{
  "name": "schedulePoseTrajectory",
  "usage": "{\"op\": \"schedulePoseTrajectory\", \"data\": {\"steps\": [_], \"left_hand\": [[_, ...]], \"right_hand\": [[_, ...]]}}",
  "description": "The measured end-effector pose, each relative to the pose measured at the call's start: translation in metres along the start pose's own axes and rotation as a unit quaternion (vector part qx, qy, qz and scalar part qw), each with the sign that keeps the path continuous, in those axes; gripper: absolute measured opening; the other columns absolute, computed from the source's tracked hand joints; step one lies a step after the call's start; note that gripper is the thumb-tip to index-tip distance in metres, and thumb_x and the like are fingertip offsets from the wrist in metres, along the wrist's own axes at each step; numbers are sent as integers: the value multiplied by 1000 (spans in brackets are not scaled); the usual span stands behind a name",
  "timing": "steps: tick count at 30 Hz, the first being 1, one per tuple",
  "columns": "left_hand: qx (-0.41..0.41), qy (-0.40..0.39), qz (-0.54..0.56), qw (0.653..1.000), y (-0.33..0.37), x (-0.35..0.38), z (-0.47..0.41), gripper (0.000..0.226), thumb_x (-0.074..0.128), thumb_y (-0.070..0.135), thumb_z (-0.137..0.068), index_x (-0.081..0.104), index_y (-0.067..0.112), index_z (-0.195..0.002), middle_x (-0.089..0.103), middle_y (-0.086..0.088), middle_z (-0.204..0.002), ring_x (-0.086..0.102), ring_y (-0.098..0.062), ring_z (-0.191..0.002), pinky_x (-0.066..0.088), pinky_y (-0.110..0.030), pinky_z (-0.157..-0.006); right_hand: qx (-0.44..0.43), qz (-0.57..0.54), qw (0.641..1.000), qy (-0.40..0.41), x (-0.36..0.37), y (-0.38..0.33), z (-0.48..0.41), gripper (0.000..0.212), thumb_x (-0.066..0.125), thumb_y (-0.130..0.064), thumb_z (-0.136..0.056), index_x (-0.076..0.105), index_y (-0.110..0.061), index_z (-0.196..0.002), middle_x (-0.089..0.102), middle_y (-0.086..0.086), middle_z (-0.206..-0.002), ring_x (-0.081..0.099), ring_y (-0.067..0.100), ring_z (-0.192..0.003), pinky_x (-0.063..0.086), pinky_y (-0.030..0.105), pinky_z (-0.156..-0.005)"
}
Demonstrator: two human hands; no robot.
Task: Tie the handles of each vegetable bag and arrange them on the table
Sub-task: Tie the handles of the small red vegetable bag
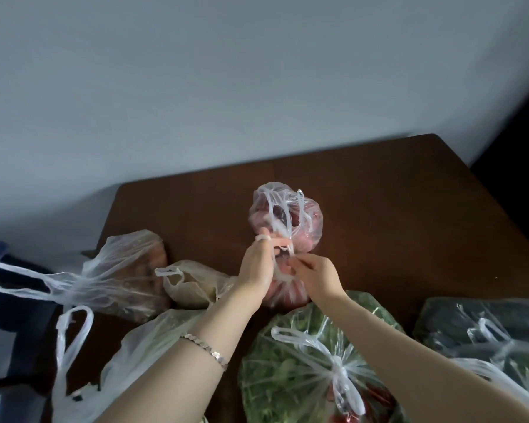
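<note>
Mid-knot on the clear plastic bag of red vegetables (287, 219), which stood on the brown counter (394, 215) at twelve o'clock from the tied bag of green leaves (287, 361), the left hand (257, 267) and right hand (316, 277) had fingers (298, 263) pinching its twisted handles (276, 223); the next move likely called for pulling them snug.

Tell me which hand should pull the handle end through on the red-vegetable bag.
Likely the right hand: its fingertips pinch the handle end, while the left hand just anchors the other handle looped round a finger.
</note>
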State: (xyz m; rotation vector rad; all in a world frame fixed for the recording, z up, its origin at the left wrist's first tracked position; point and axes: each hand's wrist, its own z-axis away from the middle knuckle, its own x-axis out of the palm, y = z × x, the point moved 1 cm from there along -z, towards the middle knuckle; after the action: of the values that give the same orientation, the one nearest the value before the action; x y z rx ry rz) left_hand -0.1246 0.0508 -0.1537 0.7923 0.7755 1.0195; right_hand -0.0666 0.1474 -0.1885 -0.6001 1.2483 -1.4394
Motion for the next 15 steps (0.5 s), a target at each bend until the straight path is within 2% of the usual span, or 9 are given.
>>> {"op": "schedulePoseTrajectory", "data": {"steps": [2,3,4,6,8,10,12,15], "left_hand": [[105,71,-123,984,4,-5,8,53,26,45,-92,70,16,-88,55,-22,-112,54,-31,-106,44,-39,-92],[129,55,-155,978,9,-5,13,51,27,40,-95,69,12,-87,57,-28,-109,55,-36,-104,44,-39,-92],[129,24,-162,978,14,-3,16,49,26,34,-98,67,13,-79,61,-28,-101,58,-34,-98,45,-33,-89],[104,-31,-149,983,19,1,17,52,26,29,-99,62,12,-66,63,-18,-76,59,-23,-77,46,-21,-77],[76,-54,-97,991,21,6,12,48,30,23,-98,63,-7,-79,56,-7,-59,54,-17,-59,48,-26,-72],[33,-73,-22,997,20,8,5,33,35,9,-93,62,-11,-95,58,-2,-54,55,-17,-55,50,-30,-68],[21,-81,-8,996,16,5,2,32,36,-2,-86,58,1,-110,62,-2,-62,58,-18,-65,50,-30,-71],[76,-87,-169,979,4,0,6,45,39,6,-90,39,18,-133,56,-3,-103,55,-19,-100,41,-23,-87]], "right_hand": [[21,19,1000,-1,2,1,-4,25,55,-15,-89,68,-9,-68,57,1,-59,46,11,-59,36,25,-57],[12,44,999,-17,3,-1,-4,30,54,-15,-88,64,-15,-59,53,-5,-54,42,9,-55,33,24,-55],[-9,80,996,-39,5,-3,-3,33,53,-13,-87,57,-18,-55,49,-8,-52,39,8,-53,31,24,-53],[-46,145,984,-92,8,-5,-1,27,50,-8,-86,51,-14,-59,49,-4,-59,39,9,-57,31,22,-53],[-62,151,980,-117,7,-1,3,26,51,-5,-85,47,-14,-61,46,-6,-63,39,7,-58,32,17,-54],[-61,102,986,-114,4,3,7,25,55,-9,-86,52,-8,-61,43,-6,-64,39,5,-56,32,17,-55],[-18,21,995,-99,1,5,7,30,56,-19,-90,63,3,-72,50,0,-72,48,8,-62,37,14,-59],[40,-67,994,-77,-2,8,3,31,53,-15,-91,66,12,-83,53,8,-92,54,14,-83,41,18,-74]]}}
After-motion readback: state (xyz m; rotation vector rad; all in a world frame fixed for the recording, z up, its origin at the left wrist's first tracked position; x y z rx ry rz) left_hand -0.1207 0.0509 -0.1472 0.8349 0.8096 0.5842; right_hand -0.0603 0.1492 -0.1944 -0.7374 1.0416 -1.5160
